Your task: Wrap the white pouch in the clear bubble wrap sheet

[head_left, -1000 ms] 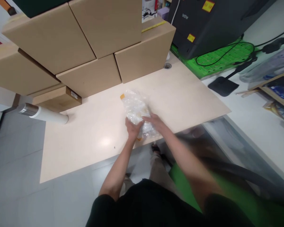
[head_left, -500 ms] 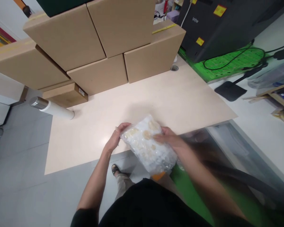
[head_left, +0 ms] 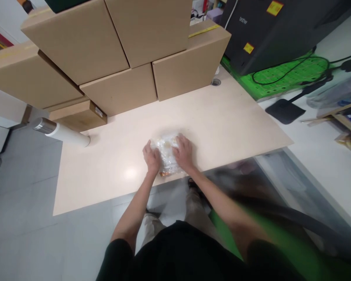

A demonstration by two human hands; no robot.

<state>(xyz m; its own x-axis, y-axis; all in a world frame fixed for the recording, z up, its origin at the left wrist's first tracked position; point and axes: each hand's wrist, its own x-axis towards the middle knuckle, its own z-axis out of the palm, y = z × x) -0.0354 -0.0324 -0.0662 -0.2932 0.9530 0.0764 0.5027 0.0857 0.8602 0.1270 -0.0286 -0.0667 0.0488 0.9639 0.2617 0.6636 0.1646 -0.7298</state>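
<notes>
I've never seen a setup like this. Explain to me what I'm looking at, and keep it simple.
There is no machine at work here, just a person's two bare hands. The view comes from a camera worn on the person's head, looking forward and down, so their own arms reach in from the bottom edge.

In front is a pale table. Near its close edge lies a shiny, clear-wrapped packet. The left hand is on its left side and the right hand on its right; whether they grip or press it, I cannot tell.

Behind it are stacked cardboard boxes, and toward the left is a white bottle with a metallic top.
</notes>
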